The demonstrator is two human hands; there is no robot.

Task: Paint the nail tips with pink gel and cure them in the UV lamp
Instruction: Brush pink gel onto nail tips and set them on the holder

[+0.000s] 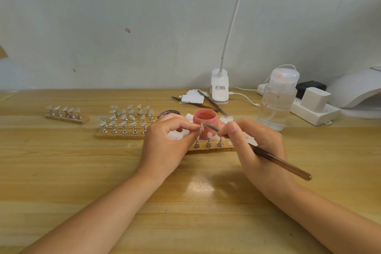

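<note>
Table [82, 171]: light yellow-tan wood, streaky grain. Wall [123, 16], upper frame: pale grey-white, few reddish specks. Gel jar [205, 123], centre: pink, open. Brush [282, 164], right of centre: brown handle, silver ferrule. Nail tips [127, 118], left of centre: clear, on silver stands over tan wooden strips. Desk lamp [219, 86]: white. Pump bottle [276, 99]: clear, pink smears. UV lamp [356, 88], right edge: white. Power strip [313, 111]: white.

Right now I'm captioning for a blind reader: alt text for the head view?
A left hand pinches a nail tip while the right hand touches a brush to it, before an open pink gel jar on a wooden table.
</note>
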